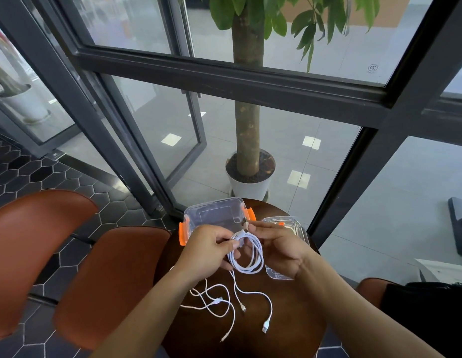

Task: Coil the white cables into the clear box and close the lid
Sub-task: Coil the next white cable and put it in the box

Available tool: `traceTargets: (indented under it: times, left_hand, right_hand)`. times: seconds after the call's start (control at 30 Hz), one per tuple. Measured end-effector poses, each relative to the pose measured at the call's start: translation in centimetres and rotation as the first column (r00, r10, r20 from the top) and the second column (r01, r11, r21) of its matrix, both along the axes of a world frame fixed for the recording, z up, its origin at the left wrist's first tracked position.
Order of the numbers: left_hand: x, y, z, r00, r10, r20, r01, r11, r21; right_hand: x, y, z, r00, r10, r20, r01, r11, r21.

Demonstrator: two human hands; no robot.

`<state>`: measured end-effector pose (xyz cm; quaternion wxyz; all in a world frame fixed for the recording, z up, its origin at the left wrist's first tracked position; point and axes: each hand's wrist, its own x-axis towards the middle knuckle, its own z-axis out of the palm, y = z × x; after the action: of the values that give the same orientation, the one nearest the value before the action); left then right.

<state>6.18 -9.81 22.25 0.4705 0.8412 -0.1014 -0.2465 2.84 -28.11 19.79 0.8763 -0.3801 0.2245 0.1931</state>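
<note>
both hands over a round dark table point(289, 321). left hand point(209, 248) pinches one side of a coiled white cable point(261, 257), fingers curled on it; right hand point(281, 249) grips the other side, with the plug end sticking up by its fingertips. cable tail hangs to the table. loose white cables point(219, 301) lie at 6 o'clock from the hands. clear box part with orange latches point(214, 215) at 12 o'clock, second clear part point(289, 226) at 2 o'clock, partly under the right hand; can't tell which is the lid. brown chairs point(108, 280) at 9 o'clock.
</note>
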Motion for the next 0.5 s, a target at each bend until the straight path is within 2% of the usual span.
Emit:
traceTargets:
  times: [0.07,0.13,0.23,0.37,0.43,0.5]
  left_hand:
    - [0.1,0.1,-0.1,1.000,-0.012,-0.005,0.012,1.000,0.001]
    - [0.2,0.1,-0.3,1.000,0.018,-0.012,-0.018,1.000,-0.004]
    - [0.4,0.2,-0.6,0.996,0.090,-0.017,-0.091,0.996,-0.024]
    - [0.6,0.2,-0.8,0.989,0.141,-0.045,-0.143,0.989,-0.041]
    - [0.8,0.4,-0.8,0.985,0.158,-0.066,-0.161,0.986,-0.040]
    - [1.0,0.5,-0.8,0.985,0.151,-0.085,-0.154,0.988,-0.027]
  right_hand:
    - [0.4,0.2,-0.3,0.993,-0.108,-0.053,0.108,0.994,-0.005]
    - [0.7,0.1,-0.9,0.961,-0.259,-0.093,0.252,0.965,-0.076]
    - [0.6,0.0,-1.3,0.909,-0.409,-0.074,0.399,0.909,-0.118]
    - [-0.1,0.3,-0.5,0.899,-0.422,0.114,0.437,0.882,-0.178]
    - [-0.6,0.4,-0.3,0.883,-0.384,0.271,0.461,0.820,-0.339]
    - [-1.1,0.2,-0.4,0.845,-0.226,0.484,0.486,0.702,-0.521]
